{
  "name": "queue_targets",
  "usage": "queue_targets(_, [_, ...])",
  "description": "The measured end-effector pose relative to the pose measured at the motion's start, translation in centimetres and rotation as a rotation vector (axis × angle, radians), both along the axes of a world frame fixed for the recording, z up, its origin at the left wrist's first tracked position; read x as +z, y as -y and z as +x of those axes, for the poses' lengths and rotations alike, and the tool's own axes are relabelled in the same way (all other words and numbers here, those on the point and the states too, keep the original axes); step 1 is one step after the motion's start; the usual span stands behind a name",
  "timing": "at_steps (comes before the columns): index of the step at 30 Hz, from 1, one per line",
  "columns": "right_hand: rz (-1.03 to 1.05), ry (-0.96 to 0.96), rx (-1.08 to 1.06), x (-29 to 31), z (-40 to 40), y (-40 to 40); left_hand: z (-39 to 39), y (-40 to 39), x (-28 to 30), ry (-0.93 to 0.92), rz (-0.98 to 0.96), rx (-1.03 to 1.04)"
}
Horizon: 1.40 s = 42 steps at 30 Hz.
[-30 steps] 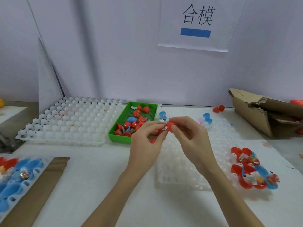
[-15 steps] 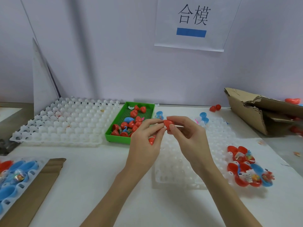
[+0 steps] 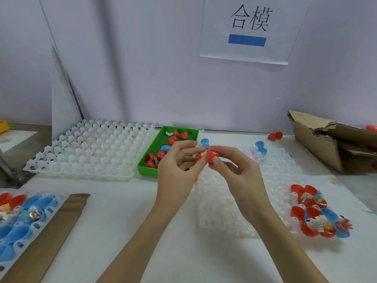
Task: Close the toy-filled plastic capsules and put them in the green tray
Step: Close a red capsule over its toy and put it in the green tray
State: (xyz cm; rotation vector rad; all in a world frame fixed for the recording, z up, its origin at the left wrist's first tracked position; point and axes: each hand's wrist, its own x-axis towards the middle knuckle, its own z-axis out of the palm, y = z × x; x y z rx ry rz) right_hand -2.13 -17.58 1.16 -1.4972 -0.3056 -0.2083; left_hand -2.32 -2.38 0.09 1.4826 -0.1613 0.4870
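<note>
Pinching a red capsule point(image 3: 208, 156) between both hands, left hand point(image 3: 177, 170) and right hand point(image 3: 237, 172) squeeze its halves together above the worktop point(image 3: 126, 221), just beside the green tray point(image 3: 161, 148), handy for dropping in.

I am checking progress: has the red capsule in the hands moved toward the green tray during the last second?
No. The red capsule stays just right of the green tray, as before, pinched between the left hand and the right hand.
</note>
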Motion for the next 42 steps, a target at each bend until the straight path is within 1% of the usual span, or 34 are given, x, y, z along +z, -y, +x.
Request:
queue_targets(7, [0.032, -0.014, -0.044, -0.07, 0.00, -0.05, 0.37, -0.08, -0.26, 0.012, 0.207, -0.042])
queue_targets(12, [0.007, -0.017, -0.032, -0.16, 0.05, 0.01, 0.49, -0.57, -0.18, -0.075, 0.093, -0.103])
queue_targets(16, [0.016, -0.003, -0.045, -0.09, 0.05, -0.02, 0.29, -0.21, -0.07, -0.016, 0.122, -0.118])
queue_targets(19, [0.015, 0.009, -0.049, 0.11, 0.10, 0.34, 0.15, -0.04, 0.09, -0.010, 0.044, -0.137])
queue_targets(22, [-0.056, 0.049, -0.036, 0.26, 0.03, 0.49, 0.34, -0.17, 0.01, -0.016, 0.078, -0.123])
queue_targets(24, [-0.088, 0.081, -0.038, 0.33, -0.05, 0.36, 0.34, -0.28, -0.05, -0.003, 0.066, -0.104])
queue_targets(27, [-0.103, 0.126, -0.043, 0.53, -0.14, 0.29, 0.25, -0.41, 0.05, 0.037, 0.048, -0.093])
queue_targets(30, [-0.114, 0.179, -0.045, 0.74, -0.24, 0.31, 0.13, -0.26, 0.16, 0.102, 0.106, -0.087])
queue_targets(32, [-0.065, 0.160, -0.041, 0.60, -0.30, 0.16, 0.03, -0.05, 0.14, 0.114, 0.141, -0.073])
queue_targets(35, [0.011, 0.105, -0.045, 0.40, -0.34, -0.11, 0.01, -0.09, 0.20, 0.083, 0.148, -0.087])
queue_targets(39, [-0.028, 0.100, -0.078, 0.32, -0.26, -0.42, 0.33, -0.75, 0.37, -0.001, 0.149, -0.195])
queue_targets(42, [-0.026, 0.095, -0.070, 0.25, -0.31, -0.43, 0.37, -0.82, 0.42, -0.025, 0.160, -0.202])
